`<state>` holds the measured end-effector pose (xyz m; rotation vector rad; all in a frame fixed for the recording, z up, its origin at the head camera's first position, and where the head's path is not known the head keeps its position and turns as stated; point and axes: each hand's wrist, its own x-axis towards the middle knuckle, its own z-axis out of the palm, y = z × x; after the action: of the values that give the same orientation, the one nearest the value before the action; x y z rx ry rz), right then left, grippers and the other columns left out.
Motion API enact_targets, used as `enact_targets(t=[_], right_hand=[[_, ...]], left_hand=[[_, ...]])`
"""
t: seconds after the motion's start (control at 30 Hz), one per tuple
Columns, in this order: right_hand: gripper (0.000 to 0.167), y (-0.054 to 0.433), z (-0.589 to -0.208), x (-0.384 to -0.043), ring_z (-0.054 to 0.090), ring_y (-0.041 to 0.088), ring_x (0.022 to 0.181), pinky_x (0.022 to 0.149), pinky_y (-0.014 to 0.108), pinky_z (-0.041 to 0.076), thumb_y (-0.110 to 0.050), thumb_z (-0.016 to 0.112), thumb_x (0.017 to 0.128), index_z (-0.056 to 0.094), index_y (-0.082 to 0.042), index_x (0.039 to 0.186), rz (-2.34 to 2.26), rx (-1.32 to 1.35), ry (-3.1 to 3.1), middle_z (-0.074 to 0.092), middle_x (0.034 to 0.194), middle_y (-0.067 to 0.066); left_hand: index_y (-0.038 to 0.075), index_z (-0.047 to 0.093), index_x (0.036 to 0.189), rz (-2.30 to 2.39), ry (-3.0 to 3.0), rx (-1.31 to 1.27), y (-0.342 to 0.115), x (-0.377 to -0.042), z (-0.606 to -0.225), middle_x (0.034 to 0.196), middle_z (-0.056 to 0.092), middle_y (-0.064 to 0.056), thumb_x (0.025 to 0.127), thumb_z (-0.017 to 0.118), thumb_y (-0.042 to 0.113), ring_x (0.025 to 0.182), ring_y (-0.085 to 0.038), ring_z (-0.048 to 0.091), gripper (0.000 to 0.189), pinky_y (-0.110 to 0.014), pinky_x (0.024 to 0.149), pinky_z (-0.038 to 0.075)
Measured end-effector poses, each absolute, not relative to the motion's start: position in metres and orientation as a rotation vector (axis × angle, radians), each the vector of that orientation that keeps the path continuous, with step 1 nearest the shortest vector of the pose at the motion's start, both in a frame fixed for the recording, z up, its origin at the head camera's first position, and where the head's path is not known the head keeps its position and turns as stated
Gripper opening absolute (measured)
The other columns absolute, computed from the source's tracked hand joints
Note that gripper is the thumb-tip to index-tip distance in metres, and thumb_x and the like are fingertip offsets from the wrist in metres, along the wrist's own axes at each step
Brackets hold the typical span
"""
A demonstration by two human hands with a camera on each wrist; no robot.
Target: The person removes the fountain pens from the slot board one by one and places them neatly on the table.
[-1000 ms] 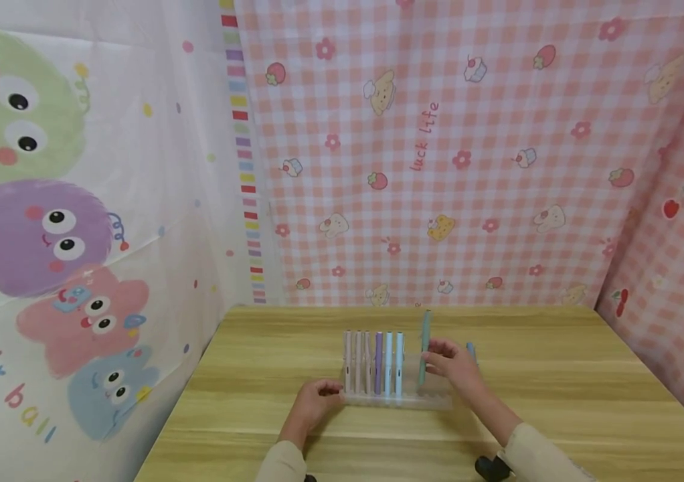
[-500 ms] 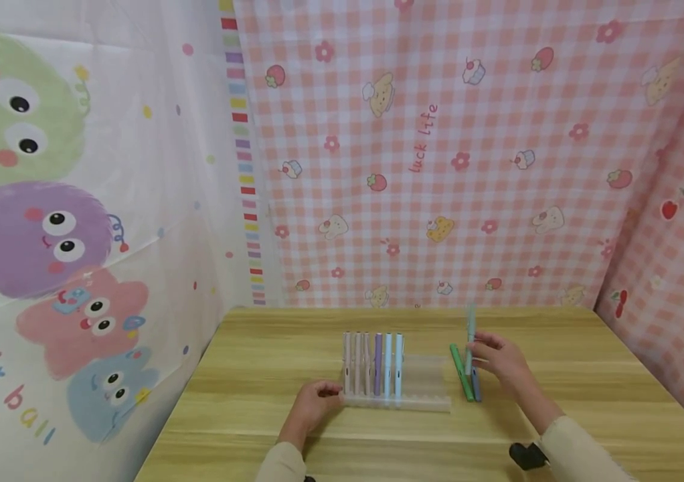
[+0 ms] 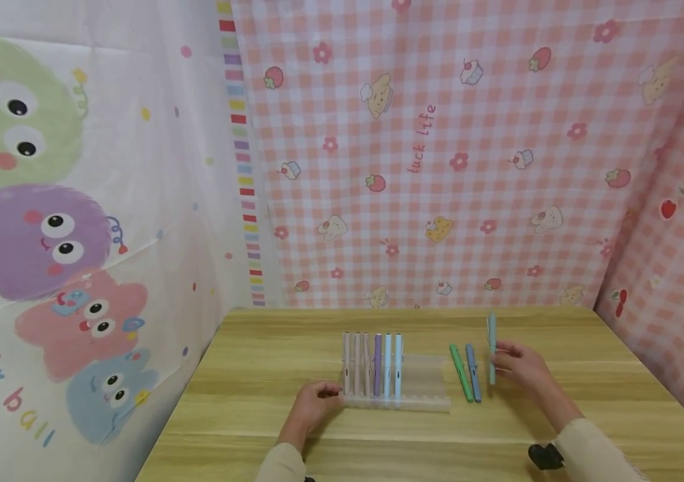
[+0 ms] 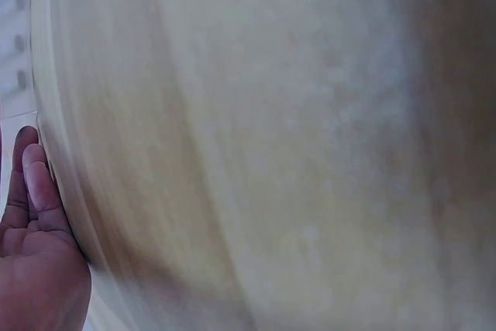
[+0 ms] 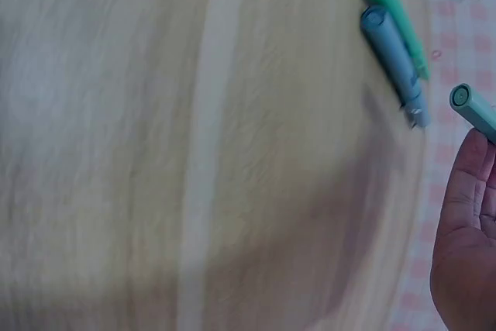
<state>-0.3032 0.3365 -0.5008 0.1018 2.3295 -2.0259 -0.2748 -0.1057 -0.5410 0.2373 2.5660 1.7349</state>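
Note:
My right hand (image 3: 521, 365) pinches a pale teal pen (image 3: 492, 335), held upright to the right of two other pens. In the right wrist view the end of this pen (image 5: 462, 97) stands out past the fingertips. A green pen (image 3: 461, 372) and a blue pen (image 3: 473, 372) lie side by side on the table. My left hand (image 3: 316, 405) grips the left end of a clear pen rack (image 3: 420, 404). Its left half carries several pens in a row: brownish-pink ones (image 3: 357, 365), a purple one (image 3: 377, 365) and two light blue ones (image 3: 387, 365).
The rack's right half shows bare notches. Under everything is a wood-grain table (image 3: 245, 361), ending at a pink checked curtain (image 3: 438, 254) behind. A white cartoon-print cloth (image 3: 155, 268) hangs at the left. A black object (image 3: 545, 457) sits by the right sleeve.
My right hand has moved right, from above the rack past the green and blue pens, with the teal pen upright. Those two pens now show fully. My left hand has stayed at the rack.

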Motion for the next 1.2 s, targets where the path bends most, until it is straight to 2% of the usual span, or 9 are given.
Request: enact_targets(t=[0.07,0.17,0.37,0.6,1.0,1.2], right_hand=[[0.061,0.339,-0.503,-0.303,0.065,0.013,0.095,0.087,0.035,0.054,-0.009,0.063,0.096,0.034,0.014,0.144,-1.951,0.110,2.380,0.053,0.132,0.030],[0.059,0.343,-0.508,-0.304,0.065,0.015,0.092,0.084,0.036,0.055,-0.009,0.064,0.096,0.036,0.016,0.141,-1.870,0.133,2.426,0.056,0.126,0.030],[0.056,0.349,-0.522,-0.308,0.066,0.016,0.087,0.079,0.036,0.056,-0.003,0.064,0.094,0.036,0.020,0.137,-1.833,0.147,2.375,0.066,0.106,0.015],[0.057,0.347,-0.527,-0.308,0.065,0.014,0.081,0.074,0.033,0.056,0.002,0.064,0.092,0.035,0.023,0.136,-1.897,0.173,2.310,0.067,0.092,0.004],[0.057,0.343,-0.527,-0.309,0.065,0.014,0.084,0.076,0.033,0.056,-0.001,0.064,0.092,0.038,0.021,0.137,-1.818,0.232,2.378,0.069,0.099,0.010],[0.056,0.341,-0.529,-0.308,0.066,0.013,0.080,0.073,0.030,0.056,0.001,0.064,0.091,0.038,0.022,0.136,-1.853,0.231,2.373,0.070,0.097,0.010]], left_hand=[[-0.005,0.072,0.102,1.737,2.565,0.233,-0.106,-0.275,-0.540,0.094,0.070,-0.009,0.085,0.074,0.002,0.087,-0.016,0.060,0.019,-0.031,0.078,0.050],[-0.006,0.071,0.102,1.742,2.560,0.231,-0.105,-0.275,-0.540,0.094,0.069,-0.009,0.085,0.074,0.001,0.086,-0.016,0.060,0.019,-0.031,0.078,0.050],[-0.006,0.071,0.101,1.750,2.551,0.237,-0.105,-0.275,-0.540,0.093,0.069,-0.009,0.085,0.073,0.000,0.086,-0.016,0.060,0.018,-0.032,0.078,0.050],[-0.007,0.070,0.102,1.758,2.534,0.250,-0.106,-0.274,-0.539,0.094,0.069,-0.011,0.085,0.073,0.000,0.087,-0.017,0.059,0.019,-0.034,0.079,0.050],[-0.008,0.069,0.103,1.769,2.517,0.239,-0.105,-0.274,-0.539,0.095,0.069,-0.011,0.086,0.072,0.000,0.087,-0.017,0.060,0.019,-0.032,0.079,0.050],[-0.009,0.069,0.103,1.783,2.512,0.248,-0.105,-0.273,-0.539,0.094,0.069,-0.012,0.085,0.072,-0.001,0.087,-0.017,0.059,0.020,-0.034,0.079,0.050]])
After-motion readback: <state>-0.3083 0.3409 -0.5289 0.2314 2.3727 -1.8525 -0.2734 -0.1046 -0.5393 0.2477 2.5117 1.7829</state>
